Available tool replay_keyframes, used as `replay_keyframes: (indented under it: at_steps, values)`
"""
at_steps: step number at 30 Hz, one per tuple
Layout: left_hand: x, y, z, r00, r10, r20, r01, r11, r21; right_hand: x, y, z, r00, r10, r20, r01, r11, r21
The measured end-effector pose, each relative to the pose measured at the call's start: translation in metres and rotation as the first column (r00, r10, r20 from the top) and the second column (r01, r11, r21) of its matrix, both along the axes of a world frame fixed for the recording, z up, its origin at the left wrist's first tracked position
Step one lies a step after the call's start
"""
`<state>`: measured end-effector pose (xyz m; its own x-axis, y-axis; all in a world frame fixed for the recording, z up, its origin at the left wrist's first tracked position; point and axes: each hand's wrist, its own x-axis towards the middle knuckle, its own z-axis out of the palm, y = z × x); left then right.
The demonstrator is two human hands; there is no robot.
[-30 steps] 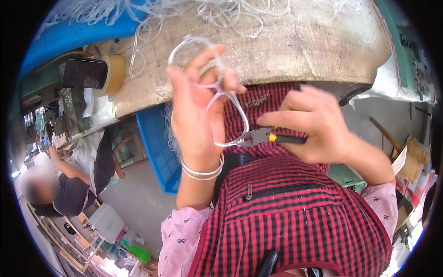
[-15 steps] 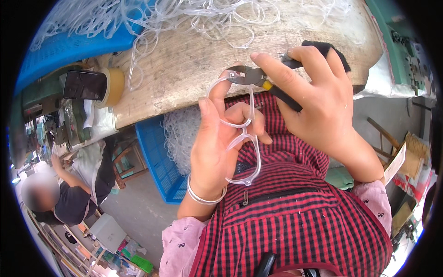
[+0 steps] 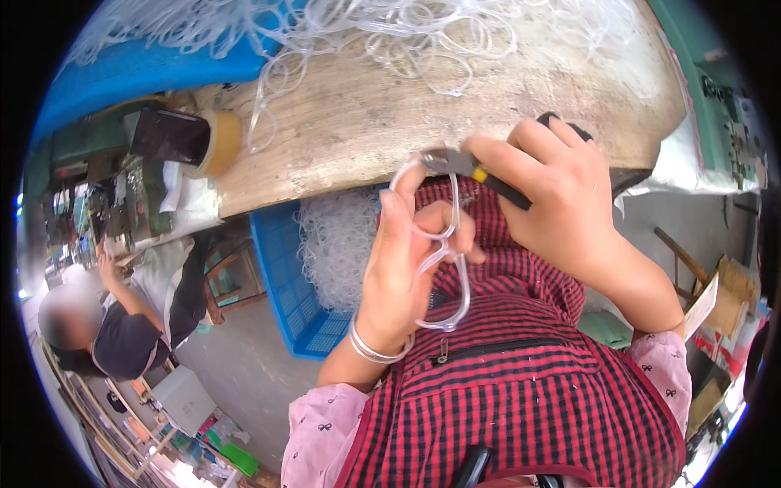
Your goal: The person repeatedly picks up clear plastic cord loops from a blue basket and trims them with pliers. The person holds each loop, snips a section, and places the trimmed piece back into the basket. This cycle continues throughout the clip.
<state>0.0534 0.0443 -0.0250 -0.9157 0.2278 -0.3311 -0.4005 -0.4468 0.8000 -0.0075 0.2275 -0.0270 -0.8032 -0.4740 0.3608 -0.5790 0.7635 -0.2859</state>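
A clear plastic eyeglass frame (image 3: 464, 285) hangs upright in my left hand (image 3: 392, 260), whose fingers are wrapped about its upper rim and bridge. My right hand (image 3: 561, 191) grips cutting pliers (image 3: 506, 189) with dark handles and a yellow band. The jaws of the pliers meet the top end of the frame, beside my left index fingertip. Whether the jaws are fully closed is blurred. Both hands are over my lap, in front of the wooden table's (image 3: 342, 138) near edge.
Many clear frames (image 3: 407, 32) are heaped at the table's far side and over a blue basket (image 3: 154, 93). Below the edge, another blue basket (image 3: 277, 268) holds more frames. A phone (image 3: 169, 137) leans on a tape roll (image 3: 220, 142). A person (image 3: 134, 333) sits at left.
Both hands, with the frame and pliers, have shifted slightly down in the picture, the left one also rightward. The table and baskets appear shifted a little too, as the view has moved.
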Motion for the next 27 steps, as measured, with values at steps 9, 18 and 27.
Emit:
replay_keyframes:
  at_steps: [9, 18, 27]
  values:
    - [-0.004, -0.156, 0.016, 0.956, -0.238, -0.174, -0.141, 0.15, -0.979, 0.01, 0.026, -0.015, 0.739, 0.156, 0.655, 0.233, 0.853, -0.466]
    - [-0.144, -0.244, -0.027, 0.355, -0.909, 0.217, -0.597, -0.399, -0.696, 0.027, 0.019, -0.023, 0.667, 0.282, 0.69, 0.183, 0.836, -0.518]
    - [-0.1, -0.149, -0.02, 0.534, -0.546, -0.646, -0.645, 0.231, -0.729, 0.034, 0.019, -0.039, 0.336, 0.408, 0.849, 0.554, 0.644, -0.528]
